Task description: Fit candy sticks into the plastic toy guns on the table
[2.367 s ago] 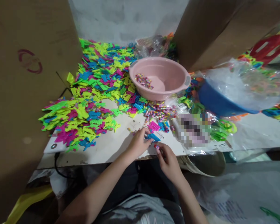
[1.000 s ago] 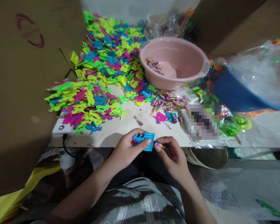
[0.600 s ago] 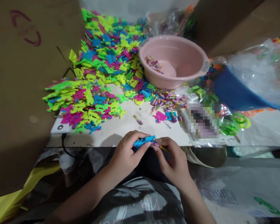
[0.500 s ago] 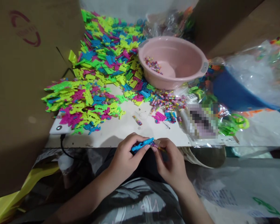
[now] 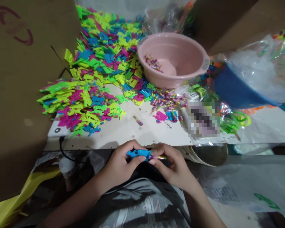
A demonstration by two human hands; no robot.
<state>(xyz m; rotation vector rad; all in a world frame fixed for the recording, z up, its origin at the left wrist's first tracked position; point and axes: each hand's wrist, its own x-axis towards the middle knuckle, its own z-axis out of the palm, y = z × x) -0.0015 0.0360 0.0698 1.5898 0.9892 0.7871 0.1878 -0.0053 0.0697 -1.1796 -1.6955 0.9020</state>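
In front of my lap, my left hand pinches a small blue plastic toy piece between thumb and fingers. My right hand grips a small tube with a colourful wrapper, its near end against the right end of the blue piece. Whether the tube sits inside the piece I cannot tell. A like tube lies alone on the white table. Beyond it, a pink piece and a blue piece lie beside a heap of small wrapped tubes.
A pink basin holds some wrapped tubes. Bright plastic pieces are heaped at the back left, with a second pile nearer. A white device with a cable lies at left. Cardboard boxes and a blue container flank the table.
The blue piece has turned from slanted to nearly level, and both hands have dropped slightly. More of the tube shows at my right fingers. The camera view has shifted a little.
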